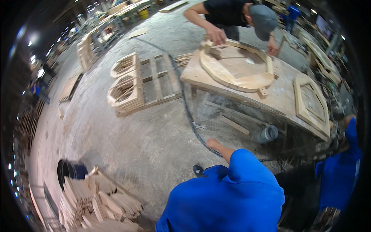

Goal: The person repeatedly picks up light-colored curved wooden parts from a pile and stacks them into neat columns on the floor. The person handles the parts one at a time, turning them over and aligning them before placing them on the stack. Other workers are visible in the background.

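My right hand (212, 143) reaches forward from a blue sleeve over the concrete floor. It looks small and rounded, with the fingers curled in, and no object shows in it. Beneath and beside it runs a dark hose (188, 112), though I cannot tell whether they touch. My left hand is out of sight. Ahead, a co-worker in a grey cap bends over a wooden workbench (232, 94), both hands at a rounded wooden frame (216, 71). On the bench's right end lies a smaller angular wooden frame (301, 102).
Stacked wooden frames (129, 98) sit on a pallet (158, 79) to the left. A heap of cut wood pieces (98, 199) and a black tub (73, 170) are at lower left. A grey bucket (268, 133) stands under the bench. Another person in blue (340, 178) is close on my right.
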`<state>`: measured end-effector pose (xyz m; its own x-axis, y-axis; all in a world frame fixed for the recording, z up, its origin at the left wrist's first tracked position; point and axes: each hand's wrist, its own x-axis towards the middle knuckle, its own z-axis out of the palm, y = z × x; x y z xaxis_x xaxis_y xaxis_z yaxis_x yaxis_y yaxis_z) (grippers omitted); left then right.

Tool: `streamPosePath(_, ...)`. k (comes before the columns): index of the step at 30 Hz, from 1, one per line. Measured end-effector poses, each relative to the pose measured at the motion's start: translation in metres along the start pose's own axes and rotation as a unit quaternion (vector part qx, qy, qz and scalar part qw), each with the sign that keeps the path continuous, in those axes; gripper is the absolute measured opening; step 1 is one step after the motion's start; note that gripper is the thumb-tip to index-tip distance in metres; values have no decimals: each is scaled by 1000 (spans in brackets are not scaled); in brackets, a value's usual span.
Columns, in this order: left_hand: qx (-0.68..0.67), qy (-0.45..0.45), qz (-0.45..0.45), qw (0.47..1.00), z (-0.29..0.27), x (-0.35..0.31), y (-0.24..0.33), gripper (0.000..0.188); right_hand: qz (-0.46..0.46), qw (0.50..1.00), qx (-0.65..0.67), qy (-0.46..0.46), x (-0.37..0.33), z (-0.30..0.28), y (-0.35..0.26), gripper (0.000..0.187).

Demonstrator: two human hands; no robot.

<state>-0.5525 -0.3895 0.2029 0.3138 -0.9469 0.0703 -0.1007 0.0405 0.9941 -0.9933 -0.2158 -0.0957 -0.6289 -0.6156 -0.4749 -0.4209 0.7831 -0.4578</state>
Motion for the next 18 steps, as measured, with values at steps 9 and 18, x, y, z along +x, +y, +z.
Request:
streamPosePath(9, 53, -147, 46, 987, 119, 70, 27, 53, 274, 953, 122, 38, -68, 25, 130, 28)
streamPosePath(18, 45, -237, 72, 968, 159, 162, 43, 51, 405, 786, 464, 55, -48, 72, 30, 24)
